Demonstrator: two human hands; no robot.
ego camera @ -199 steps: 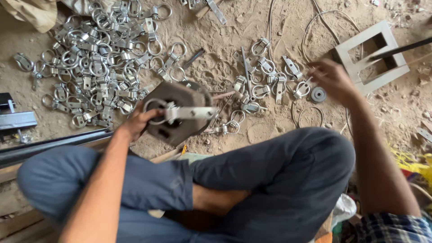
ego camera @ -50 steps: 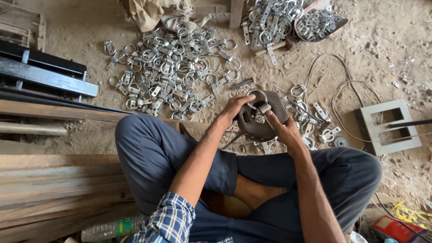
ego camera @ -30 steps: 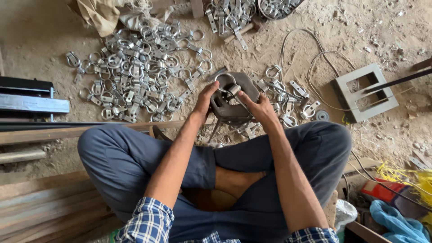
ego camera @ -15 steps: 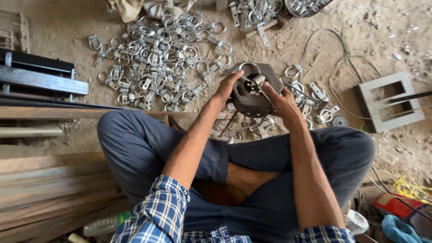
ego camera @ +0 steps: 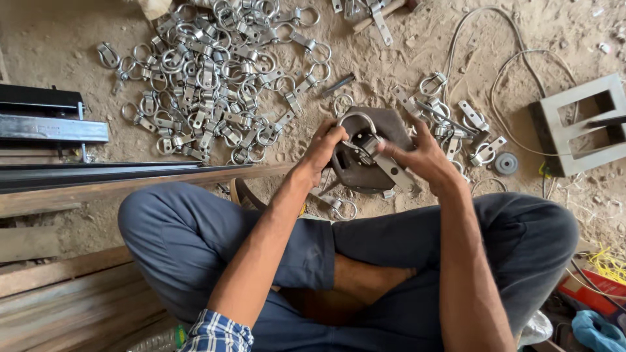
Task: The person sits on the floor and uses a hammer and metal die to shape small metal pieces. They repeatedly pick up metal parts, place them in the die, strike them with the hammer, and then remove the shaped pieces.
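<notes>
Left grip (ego camera: 324,145): closed on the clamp (ego camera: 372,146), fingers pinching its ring end at about 9 o'clock.
Right grip (ego camera: 422,156): closed on the clamp's flat strap, thumb on top.
Clamp: held just above the dark plate (ego camera: 385,127), in front of the crossed legs.
Axis: long axis from 10 to 4 o'clock; ring toward 10, strap toward 4.
Hidden: plate partly covered by both hands; clamp's joint hard to make out.
Around: clamp pile (ego camera: 215,85) at 10 o'clock, loose clamps (ego camera: 456,124) at 2 o'clock, grey frame (ego camera: 574,127) at 3 o'clock, cut off by the edge.
</notes>
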